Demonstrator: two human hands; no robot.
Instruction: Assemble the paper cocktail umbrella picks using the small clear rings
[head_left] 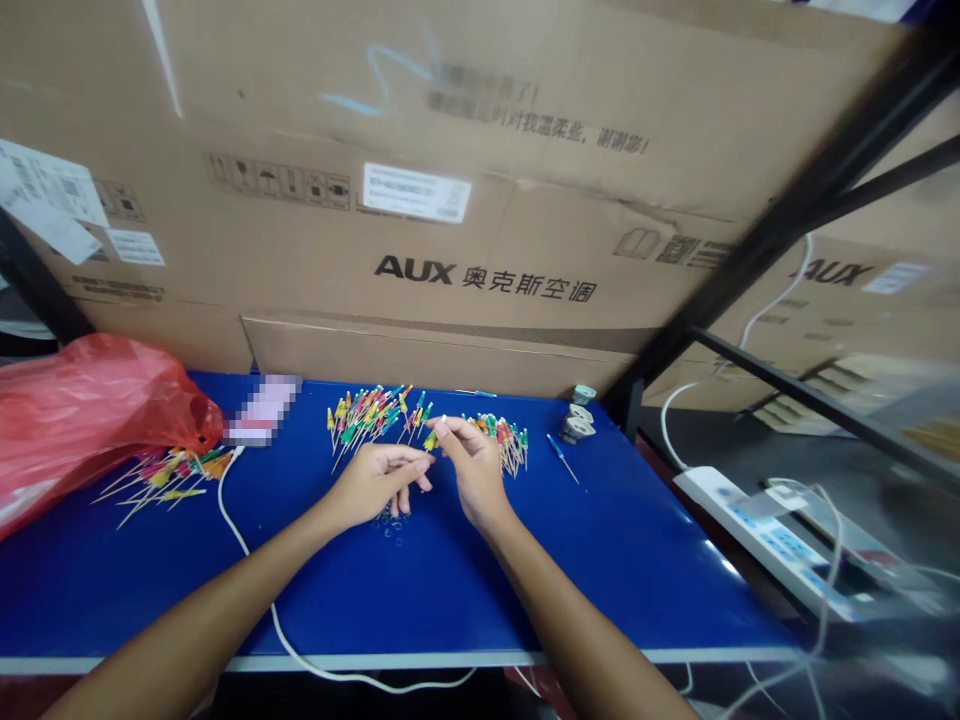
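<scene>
A folded yellow cocktail umbrella is pinched between my two hands over the middle of the blue table. My left hand has its thumb and fingertips closed at the lower end. My right hand closes thumb and forefinger around the upper part. Below my left fingers lie several small clear rings. Behind my hands is a pile of folded, coloured cocktail umbrellas, and another pile lies just right of my right hand, partly hidden by it.
At left, a red plastic bag stands by more loose umbrellas. A blurred phone has a white cable running across the table. Small containers and a lone blue umbrella sit right. Large cartons wall the back; a power strip is beyond.
</scene>
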